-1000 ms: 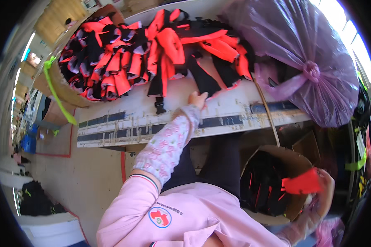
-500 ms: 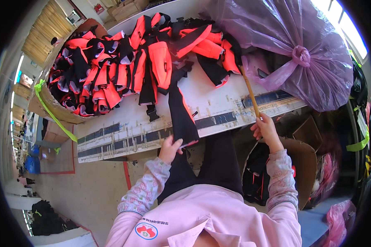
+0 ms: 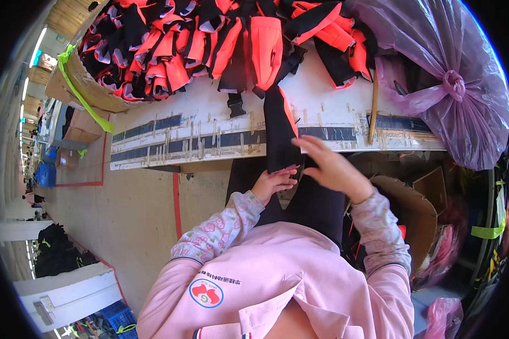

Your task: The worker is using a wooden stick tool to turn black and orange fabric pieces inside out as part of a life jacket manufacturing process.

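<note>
Lengthwise, the black strip (image 3: 280, 130) points toward the left hand (image 3: 270, 185).

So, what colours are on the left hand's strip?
Mostly black strip, coral down one side; head view.

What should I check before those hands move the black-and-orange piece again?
1. Left hand at the piece's lower end: ok.
2. Left hand's grip firm: cannot tell.
3. Right hand free of other things: ok, open and empty.
4. Piece wholly on the table: not ok, its lower end extends past the edge.
5. Wooden stick apart from the piece: ok.
</note>
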Demonstrator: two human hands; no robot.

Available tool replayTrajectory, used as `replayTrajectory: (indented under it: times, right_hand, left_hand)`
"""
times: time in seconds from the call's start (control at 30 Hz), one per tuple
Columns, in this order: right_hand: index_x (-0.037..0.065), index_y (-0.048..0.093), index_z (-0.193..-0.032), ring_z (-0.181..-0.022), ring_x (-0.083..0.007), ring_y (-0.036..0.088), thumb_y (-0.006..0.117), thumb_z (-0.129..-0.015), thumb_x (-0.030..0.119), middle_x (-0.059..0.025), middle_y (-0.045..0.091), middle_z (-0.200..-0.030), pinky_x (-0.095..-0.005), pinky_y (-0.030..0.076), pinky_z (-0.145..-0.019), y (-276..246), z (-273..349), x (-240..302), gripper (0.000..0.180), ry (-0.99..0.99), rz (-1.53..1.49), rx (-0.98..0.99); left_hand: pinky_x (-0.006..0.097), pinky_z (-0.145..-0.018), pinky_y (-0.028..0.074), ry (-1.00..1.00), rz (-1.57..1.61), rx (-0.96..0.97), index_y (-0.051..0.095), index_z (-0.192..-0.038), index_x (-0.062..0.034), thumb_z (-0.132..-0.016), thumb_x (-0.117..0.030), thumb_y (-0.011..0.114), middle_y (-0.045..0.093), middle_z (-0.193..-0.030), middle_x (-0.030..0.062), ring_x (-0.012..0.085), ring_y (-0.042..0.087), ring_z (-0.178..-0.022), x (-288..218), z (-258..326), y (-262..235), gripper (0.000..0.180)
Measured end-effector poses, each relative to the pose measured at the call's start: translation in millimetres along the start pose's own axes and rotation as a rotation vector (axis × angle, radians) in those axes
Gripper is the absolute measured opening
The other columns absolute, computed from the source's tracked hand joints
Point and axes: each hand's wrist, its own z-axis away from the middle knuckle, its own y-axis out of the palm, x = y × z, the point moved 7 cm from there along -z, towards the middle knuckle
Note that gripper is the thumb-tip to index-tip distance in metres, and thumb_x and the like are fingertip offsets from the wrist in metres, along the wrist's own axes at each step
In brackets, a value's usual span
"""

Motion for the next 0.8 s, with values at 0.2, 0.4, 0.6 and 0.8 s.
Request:
replayTrajectory:
  times: [0.2,0.4,0.6,0.8]
  right_hand:
    - [0.006,0.055,-0.113,-0.085,-0.0316,0.058,0.059,-0.07,0.013,-0.0172,0.051,-0.112,-0.0376,0.047,-0.074,32.9,-20.9,6.7,0.044,-0.045,0.389,-0.198]
    - [0.002,0.055,-0.098,-0.078,-0.0343,0.059,0.057,-0.068,0.003,-0.017,0.054,-0.098,-0.0423,0.048,-0.07,41.1,-17.1,-20.3,0.03,0.084,0.245,-0.359]
    - [0.004,0.05,-0.089,-0.075,-0.0355,0.058,0.06,-0.064,0.0,-0.0146,0.052,-0.089,-0.0439,0.047,-0.066,37.8,-27.9,-24.5,0.027,0.173,0.274,-0.375]
    - [0.007,0.048,-0.086,-0.074,-0.0376,0.057,0.061,-0.059,-0.004,-0.0137,0.052,-0.089,-0.0436,0.046,-0.063,38.0,-42.3,-20.7,0.032,0.26,0.43,-0.321]
  left_hand:
    - [0.042,-0.087,0.046,0.118,0.385,-0.037,0.054,-0.11,-0.0016,-0.089,-0.021,0.045,0.059,-0.109,0.011,0.0273,0.06,-0.096,3.3,-5.5,0.7,0.031]
    - [0.038,-0.079,0.051,0.159,0.392,-0.079,0.053,-0.112,-0.0006,-0.093,-0.025,0.04,0.061,-0.103,0.013,0.0236,0.063,-0.084,-3.5,-5.2,0.3,0.033]
    - [0.029,-0.06,0.054,0.191,0.054,-0.334,0.054,-0.103,0.0033,-0.092,-0.017,0.042,0.064,-0.092,0.0158,0.024,0.065,-0.069,-16.2,-13.2,-15.9,0.026]
    - [0.031,-0.061,0.054,0.149,0.052,-0.333,0.054,-0.101,0.0061,-0.091,-0.014,0.044,0.065,-0.084,0.0176,0.0249,0.065,-0.067,-16.7,-15.9,-17.3,0.025]
